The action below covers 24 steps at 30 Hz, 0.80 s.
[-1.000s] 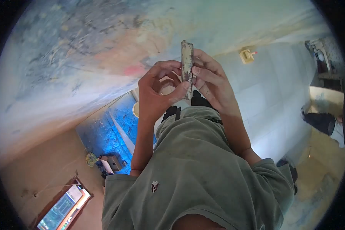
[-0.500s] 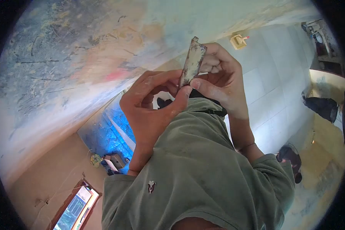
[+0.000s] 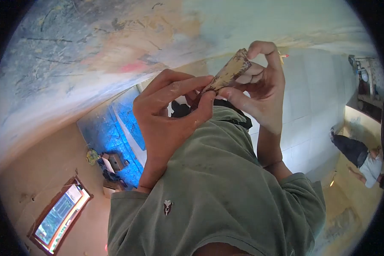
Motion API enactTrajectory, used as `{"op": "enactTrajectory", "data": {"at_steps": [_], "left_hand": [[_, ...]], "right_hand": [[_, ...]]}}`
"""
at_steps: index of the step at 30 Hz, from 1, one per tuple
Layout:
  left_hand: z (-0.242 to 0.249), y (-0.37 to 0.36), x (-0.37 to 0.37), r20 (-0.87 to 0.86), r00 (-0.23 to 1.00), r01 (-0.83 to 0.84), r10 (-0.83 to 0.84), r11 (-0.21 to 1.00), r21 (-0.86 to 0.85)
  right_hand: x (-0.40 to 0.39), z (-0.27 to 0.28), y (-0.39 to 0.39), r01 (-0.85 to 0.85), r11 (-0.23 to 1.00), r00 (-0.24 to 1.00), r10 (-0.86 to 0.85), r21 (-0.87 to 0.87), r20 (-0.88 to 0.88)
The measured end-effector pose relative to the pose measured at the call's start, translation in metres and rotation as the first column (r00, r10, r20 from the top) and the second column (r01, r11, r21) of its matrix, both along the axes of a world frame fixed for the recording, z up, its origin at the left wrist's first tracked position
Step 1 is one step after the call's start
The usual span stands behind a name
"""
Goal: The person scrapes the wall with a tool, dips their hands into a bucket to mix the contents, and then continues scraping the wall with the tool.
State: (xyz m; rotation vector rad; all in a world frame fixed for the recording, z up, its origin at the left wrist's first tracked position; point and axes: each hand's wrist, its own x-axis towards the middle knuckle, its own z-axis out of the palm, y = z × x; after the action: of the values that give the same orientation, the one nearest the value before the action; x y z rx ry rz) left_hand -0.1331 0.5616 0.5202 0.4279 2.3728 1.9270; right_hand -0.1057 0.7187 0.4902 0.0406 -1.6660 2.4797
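A small, flat, roughly rectangular cream piece [image 3: 230, 71] with dark brown stains is held up between both hands; its exact kind cannot be made out. My left hand [image 3: 166, 102] pinches its lower left end between thumb and fingers. On the other side, my right hand [image 3: 264, 89] has its thumb near the lower edge and its index fingertip at the upper end. The right hand's other fingers curl behind the piece. It is tilted, its upper end leaning right, in front of the stained wall.
A patchy painted wall [image 3: 94, 64] fills the upper left. Blue sheeting [image 3: 128, 123] and cardboard boxes [image 3: 115, 162] lie at left, near a framed opening [image 3: 62, 217]. Pale floor tiles [image 3: 311, 94] stretch to the right, where another person [image 3: 362, 158] is seen.
The stained piece has tilted over to the right. My right index finger has moved to its upper end. More of the other person shows on the right, and the view has shifted.
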Motion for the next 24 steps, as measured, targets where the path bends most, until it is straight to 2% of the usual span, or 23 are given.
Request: {"op": "enactTrajectory", "data": {"at_steps": [2, 5, 7, 8, 10, 17, 24], "left_hand": [[0.001, -0.002, 0.000, 0.015, 1.000, -0.021, 0.021, 1.000, -0.010], [0.002, -0.007, -0.004, 0.018, 0.999, -0.032, 0.033, 0.999, -0.037], [0.001, -0.011, -0.007, -0.095, 0.995, -0.039, 0.026, 0.990, -0.132], [0.002, -0.013, -0.007, -0.096, 0.995, -0.049, 0.036, 0.990, -0.132], [0.004, -0.015, -0.009, -0.222, 0.975, -0.057, 0.017, 0.982, -0.178], [0.003, -0.022, -0.004, -0.264, 0.960, -0.144, 0.090, 0.971, -0.190], [0.001, -0.023, -0.001, -0.272, 0.958, -0.142, 0.087, 0.971, -0.190]], "right_hand": [[-0.004, 0.003, 0.001, -0.022, 0.999, 1.000, 0.021, -0.036, -0.023], [-0.012, 0.007, 0.000, -0.059, 0.997, 0.997, 0.062, 0.054, -0.054], [-0.014, 0.007, -0.002, -0.093, 0.986, 0.996, 0.092, 0.137, 0.016], [-0.016, 0.006, -0.002, -0.103, 0.985, 0.995, 0.102, 0.138, 0.015], [-0.018, 0.003, -0.002, -0.123, 0.987, 0.992, 0.123, 0.103, 0.009], [-0.023, 0.000, -0.005, -0.187, 0.970, 0.980, 0.196, 0.154, -0.044], [-0.025, -0.002, -0.005, -0.194, 0.954, 0.975, 0.213, 0.230, -0.062]]}}
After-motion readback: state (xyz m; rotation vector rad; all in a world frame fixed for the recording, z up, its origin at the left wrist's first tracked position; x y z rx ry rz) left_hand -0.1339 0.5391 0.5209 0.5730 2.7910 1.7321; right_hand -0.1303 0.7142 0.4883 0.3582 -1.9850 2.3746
